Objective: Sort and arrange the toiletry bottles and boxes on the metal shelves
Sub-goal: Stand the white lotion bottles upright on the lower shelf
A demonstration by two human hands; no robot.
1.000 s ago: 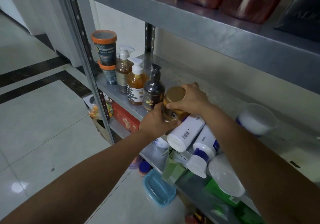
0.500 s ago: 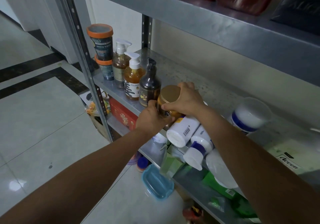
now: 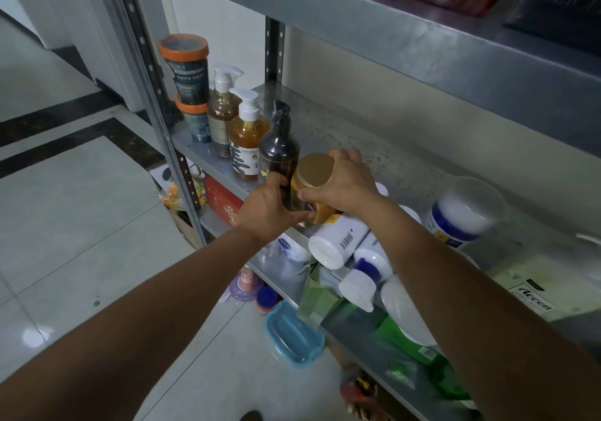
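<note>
Jar (image 3: 317, 173) with the gold lid is on the middle shelf (image 3: 357, 134), just beside the dark bottle (image 3: 279, 154). One right hand (image 3: 344, 186) grips its top, the left hand (image 3: 266, 209) grips low. Stand it straight, then let go

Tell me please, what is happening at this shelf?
A person grips a round amber jar with a gold lid in both hands: right hand round the top, left hand at its base. The jar is at the front of the grey metal shelf, close beside a tall dark brown pump bottle. White plastic bottles lie on their sides to its right.
</note>
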